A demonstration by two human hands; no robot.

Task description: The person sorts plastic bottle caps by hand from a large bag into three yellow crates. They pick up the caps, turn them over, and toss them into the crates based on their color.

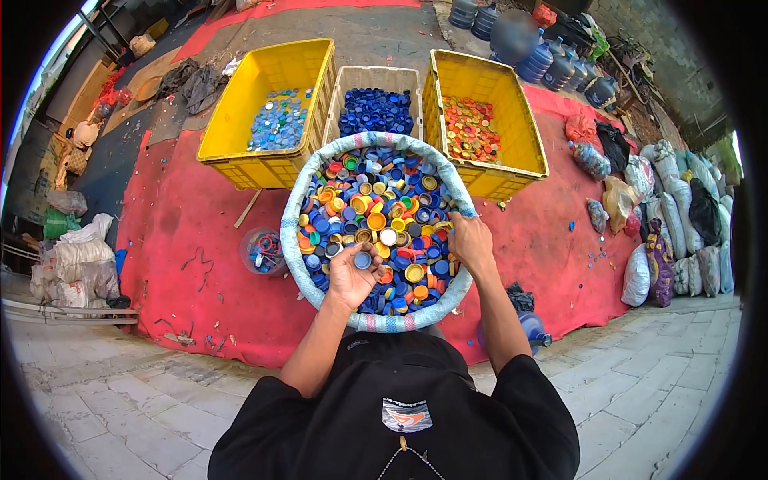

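Note:
A round basket (292,232) with a wrapped light-blue rim stands in front of me, full of loose bottle caps (376,222) in blue, yellow, orange, green and white. Over its near left part my left hand (352,280) is turned palm up. Its fingers hold a grey-blue bottle cap (362,260), with the hollow side showing. At the right side of the rim is my right hand (472,242), its fingers curled inward over the edge of the caps. What those fingers hold, if anything, is hidden.
Beyond the basket stand a yellow crate (232,144) with light-blue caps, a white crate (412,76) with dark-blue caps, and a yellow crate (512,120) with orange and yellow caps. A clear tub (258,260) sits left. Sacks (676,208) and water jugs (536,62) line the right.

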